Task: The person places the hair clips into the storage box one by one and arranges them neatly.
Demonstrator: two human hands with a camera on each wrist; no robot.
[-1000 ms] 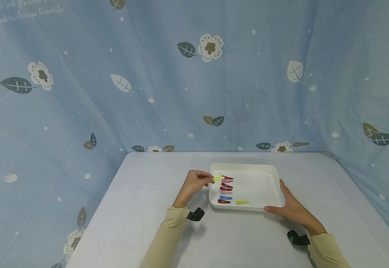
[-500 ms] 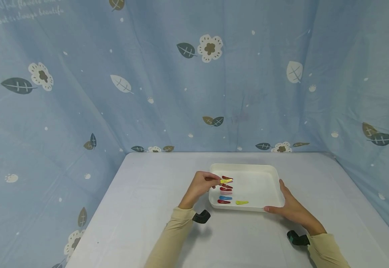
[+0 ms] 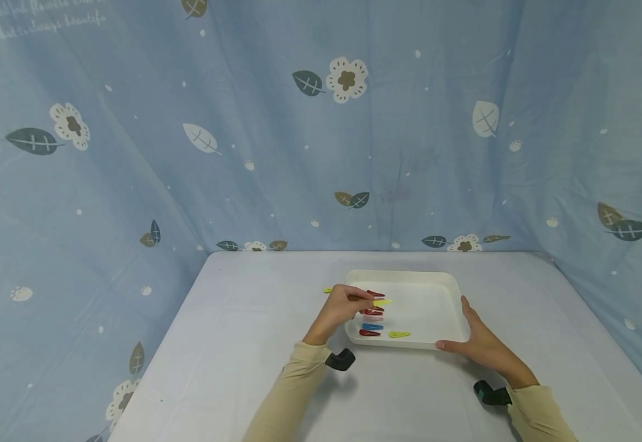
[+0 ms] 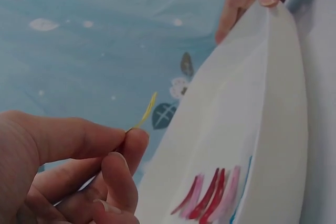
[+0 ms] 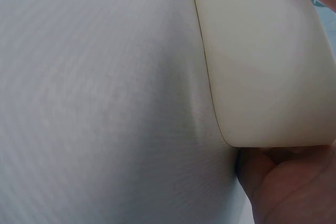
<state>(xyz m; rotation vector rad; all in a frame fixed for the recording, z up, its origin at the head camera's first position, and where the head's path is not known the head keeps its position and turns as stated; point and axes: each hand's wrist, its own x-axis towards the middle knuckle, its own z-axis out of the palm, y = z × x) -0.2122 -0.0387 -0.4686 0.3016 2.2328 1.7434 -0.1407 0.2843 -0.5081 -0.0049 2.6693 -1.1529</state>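
My left hand (image 3: 339, 312) pinches a yellow snap hair clip (image 3: 383, 302) between thumb and fingertips, over the left part of a white tray (image 3: 428, 307). In the left wrist view the held clip (image 4: 150, 107) is seen edge-on, sticking out past the fingers, apart from the tray floor. Along the tray's left side lies a column of red, pink and blue hair clips (image 3: 373, 326), partly hidden by the left hand. A second yellow clip (image 3: 399, 334) lies beside the lowest red one. My right hand (image 3: 487, 344) grips the tray's near right corner, thumb on the front rim.
On the white table (image 3: 232, 344), left of the tray, part of another yellow clip (image 3: 328, 290) shows behind the left hand. A blue patterned curtain (image 3: 398, 153) hangs behind the table. Each wrist carries a black camera mount (image 3: 340, 360).
The left hand has moved right and slightly nearer with the yellow hair clip, further over the tray. A yellow clip on the table has come into sight behind it. The right hand stays put.
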